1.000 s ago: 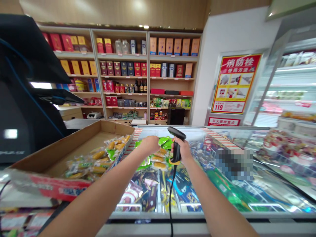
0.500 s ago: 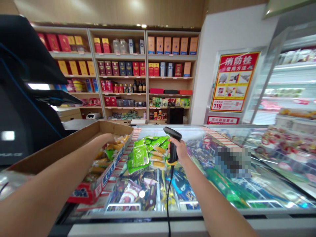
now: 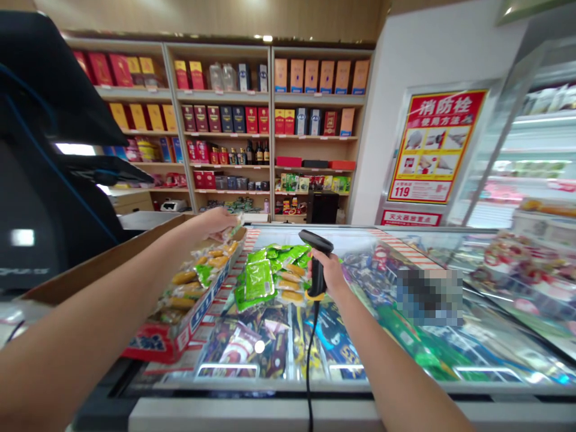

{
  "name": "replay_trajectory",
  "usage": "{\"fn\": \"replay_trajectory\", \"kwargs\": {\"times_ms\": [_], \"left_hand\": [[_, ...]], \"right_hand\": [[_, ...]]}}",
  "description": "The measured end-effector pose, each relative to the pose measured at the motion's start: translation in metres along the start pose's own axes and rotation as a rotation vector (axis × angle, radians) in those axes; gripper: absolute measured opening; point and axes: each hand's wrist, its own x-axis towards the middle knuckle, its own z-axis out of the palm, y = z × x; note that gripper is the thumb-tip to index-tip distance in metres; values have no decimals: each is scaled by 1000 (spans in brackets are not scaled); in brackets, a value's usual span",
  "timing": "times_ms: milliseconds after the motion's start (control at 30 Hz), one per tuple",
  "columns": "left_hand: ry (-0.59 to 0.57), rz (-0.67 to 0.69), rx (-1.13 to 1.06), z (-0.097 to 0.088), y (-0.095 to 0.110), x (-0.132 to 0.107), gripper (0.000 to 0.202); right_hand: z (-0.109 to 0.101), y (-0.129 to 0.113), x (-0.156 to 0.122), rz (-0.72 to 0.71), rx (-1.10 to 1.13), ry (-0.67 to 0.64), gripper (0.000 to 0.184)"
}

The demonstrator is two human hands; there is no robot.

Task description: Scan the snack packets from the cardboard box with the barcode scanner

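My left hand (image 3: 216, 222) is closed above the far end of a cardboard box (image 3: 186, 324). A small clear-wrapped snack packet (image 3: 236, 227), smeared by motion, sticks out from its fingers. In the box lie yellow-brown wrapped snacks (image 3: 184, 277) and a green packet (image 3: 204, 275). My right hand (image 3: 332, 273) grips a black barcode scanner (image 3: 318, 267) by its handle, upright, its cable (image 3: 310, 354) hanging down. Just left of the scanner, green packets (image 3: 258, 281) and several yellow wrapped snacks (image 3: 291, 285) lie on the glass freezer top (image 3: 265, 231).
A black checkout terminal (image 3: 49, 156) stands at the left. Under the glass are packaged frozen goods (image 3: 243, 345). Shelves (image 3: 227, 135) of boxes and bottles line the back wall, beside a red-and-yellow fire hydrant poster (image 3: 438, 147). A blurred-out patch covers something on the right.
My left hand has risen from inside the box and moved right, with a wrapped packet now showing in its fingers. My right hand keeps the scanner in nearly the same place.
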Motion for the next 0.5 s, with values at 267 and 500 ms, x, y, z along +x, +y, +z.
{"fn": "replay_trajectory", "kwargs": {"times_ms": [267, 500], "left_hand": [[-397, -187, -807, 94, -20, -76, 11], [-144, -128, -1032, 141, -95, -32, 32]], "right_hand": [[0, 1, 0, 2, -19, -24, 33], [-1, 3, -4, 33, -39, -106, 32]]}}
